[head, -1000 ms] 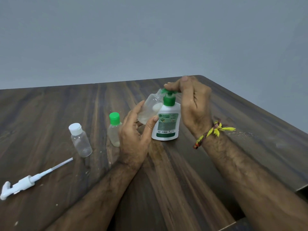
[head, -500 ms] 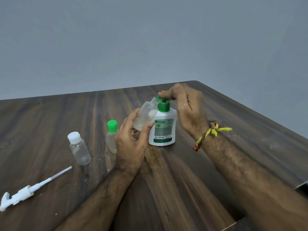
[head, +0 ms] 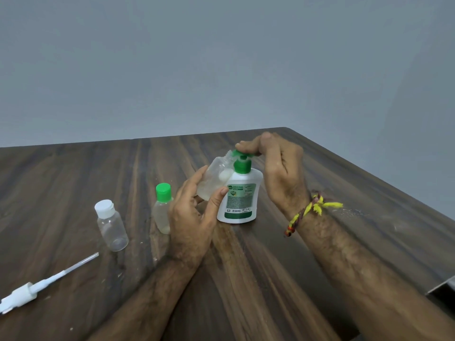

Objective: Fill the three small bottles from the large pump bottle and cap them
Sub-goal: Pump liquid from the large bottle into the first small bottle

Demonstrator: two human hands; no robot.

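Observation:
The large white pump bottle (head: 240,201) with a green pump head stands mid-table. My right hand (head: 275,168) rests its fingers on top of the pump head. My left hand (head: 194,212) holds a small clear uncapped bottle (head: 216,177) tilted, its mouth up against the pump spout. A small bottle with a green cap (head: 162,210) stands just left of my left hand, partly hidden by it. Further left stands a small clear bottle with a white cap (head: 110,225).
A white pump sprayer with a long dip tube (head: 39,286) lies at the front left of the dark wooden table (head: 270,279). The table's right edge runs diagonally close to my right forearm. A grey wall is behind.
The pump head, pressed down half a second ago, has risen again under my right fingers. My left hand keeps the small bottle at the spout.

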